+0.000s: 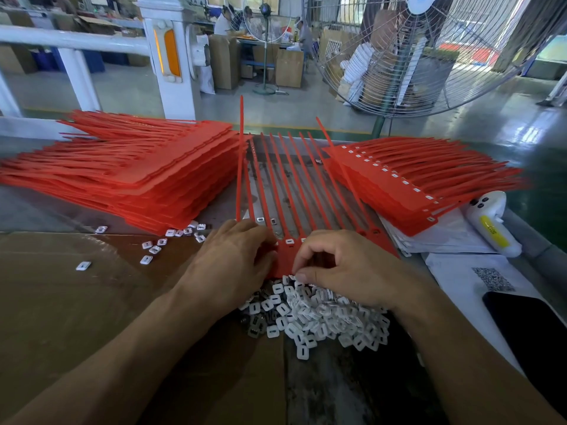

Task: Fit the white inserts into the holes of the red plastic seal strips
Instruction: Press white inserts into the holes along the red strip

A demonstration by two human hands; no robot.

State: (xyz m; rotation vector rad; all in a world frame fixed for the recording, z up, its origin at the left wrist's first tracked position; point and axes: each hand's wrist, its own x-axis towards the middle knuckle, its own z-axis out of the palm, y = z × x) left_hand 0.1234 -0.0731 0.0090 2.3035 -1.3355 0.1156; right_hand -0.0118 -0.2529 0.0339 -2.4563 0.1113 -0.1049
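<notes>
We see two bare hands over a red sheet of joined seal strips (287, 256) that lies flat in the middle of the worktop (331, 388). Its long thin tails point away from us like a comb. The left hand (236, 259) lies on the left end of the sheet with its fingers bent over the edge, holding it down. The right hand (340, 265) has its fingers curled, and the fingertips (302, 276) come together at the near edge of the sheet. We cannot tell if a piece is pinched there. A few holes in the sheet already have white pieces in them.

Just below the hands sits a big heap of white inserts (316, 314). More loose inserts (153, 248) lie to the left on a brown cardboard sheet (76, 302). A tall stack of red strips (129, 176) is on the left, and another stack with white inserts fitted (408, 185) is on the right. A black phone (534, 326) lies on white paper at the right edge.
</notes>
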